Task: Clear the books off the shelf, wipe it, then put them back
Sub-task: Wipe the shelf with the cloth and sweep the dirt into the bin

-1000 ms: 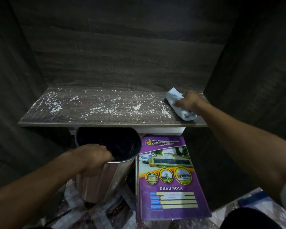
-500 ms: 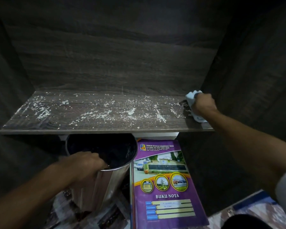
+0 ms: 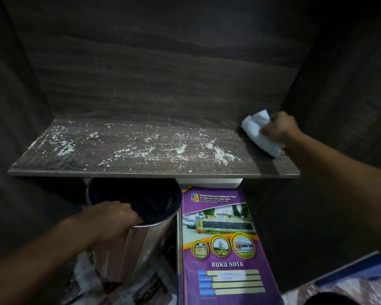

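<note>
- shelf [image 3: 141, 166] is speckled with white bits [image 3: 180, 149].
- right hand [image 3: 279, 128] has its fingers curled on a cloth [image 3: 256, 130] at the shelf's right end.
- left hand [image 3: 112, 221] has its fingers clamped on the bin [image 3: 141, 245] rim below.
- book [image 3: 224, 249] lies beside the bin.

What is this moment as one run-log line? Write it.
step: wipe | right hand: holds cloth on shelf, right end | left hand: grips bin rim | white crumbs: across shelf | notebook: beside bin

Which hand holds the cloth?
The right hand grips the cloth on the shelf; the left hand grips the bin rim instead.
</note>
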